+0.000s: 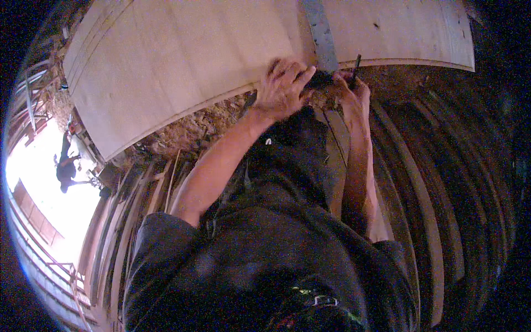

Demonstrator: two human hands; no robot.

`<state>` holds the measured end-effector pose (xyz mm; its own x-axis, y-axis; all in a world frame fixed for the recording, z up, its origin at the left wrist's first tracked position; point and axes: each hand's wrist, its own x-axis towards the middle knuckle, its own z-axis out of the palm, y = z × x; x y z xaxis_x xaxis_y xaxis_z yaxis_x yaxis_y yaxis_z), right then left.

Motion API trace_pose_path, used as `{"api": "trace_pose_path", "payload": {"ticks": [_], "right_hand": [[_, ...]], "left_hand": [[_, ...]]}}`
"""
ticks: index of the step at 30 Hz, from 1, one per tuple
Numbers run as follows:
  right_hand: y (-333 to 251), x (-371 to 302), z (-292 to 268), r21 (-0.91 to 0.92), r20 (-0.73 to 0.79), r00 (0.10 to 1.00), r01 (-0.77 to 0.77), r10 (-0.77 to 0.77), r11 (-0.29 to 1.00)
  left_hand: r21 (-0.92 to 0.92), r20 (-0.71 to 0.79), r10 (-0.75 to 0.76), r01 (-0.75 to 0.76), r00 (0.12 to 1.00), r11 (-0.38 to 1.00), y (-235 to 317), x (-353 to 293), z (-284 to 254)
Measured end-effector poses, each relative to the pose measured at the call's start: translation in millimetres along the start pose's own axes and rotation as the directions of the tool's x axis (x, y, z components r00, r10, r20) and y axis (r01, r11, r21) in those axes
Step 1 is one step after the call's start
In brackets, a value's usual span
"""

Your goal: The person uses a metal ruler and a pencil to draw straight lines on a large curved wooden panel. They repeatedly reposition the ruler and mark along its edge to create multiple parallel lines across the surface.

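My left hand (pixel 281 88) is over the near edge of a large pale wooden panel (pixel 182 61), fingers apart and slightly blurred, holding nothing that I can see. To its right, my right hand (pixel 354 98) is closed around a thin dark stick-like tool (pixel 357 65) that points upward; its exact kind cannot be made out. Between the hands, a grey strip (pixel 319 30) runs away from me, with a second pale panel (pixel 404 33) on its right side. A dark patch below the strip hides what lies there.
Wood chips and shavings (pixel 193 124) lie along the panel's near edge. Long boards (pixel 409 177) run on my right, and more planks (pixel 119 221) stand on my left. Another person (pixel 67 166) is in the bright opening at far left.
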<state>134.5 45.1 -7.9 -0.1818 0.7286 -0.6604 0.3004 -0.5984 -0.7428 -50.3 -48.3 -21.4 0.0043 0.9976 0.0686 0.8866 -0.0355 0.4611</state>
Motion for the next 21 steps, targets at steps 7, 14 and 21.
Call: {"api": "trace_pose_path", "payload": {"ticks": [7, 14, 21], "right_hand": [[22.7, -30.1, 29.0, 0.009, 0.096, 0.988, 0.120, -0.121, 0.993], [15.3, -15.6, 77.8, 0.084, 0.129, 0.992, -0.027, 0.016, 0.996], [20.7, -22.3, 84.9, -0.055, -0.093, 0.986, 0.133, -0.137, 0.990]], "left_hand": [[-0.108, -0.061, -0.194, 0.187, 0.979, 0.976, 11.8, -53.9, -17.6], [0.000, -0.068, -0.149, 0.149, 0.986, 0.989, -39.7, -53.5, -45.6], [-0.010, 0.056, -0.039, 0.040, 0.998, 0.999, -53.1, -28.2, -67.5]]}}
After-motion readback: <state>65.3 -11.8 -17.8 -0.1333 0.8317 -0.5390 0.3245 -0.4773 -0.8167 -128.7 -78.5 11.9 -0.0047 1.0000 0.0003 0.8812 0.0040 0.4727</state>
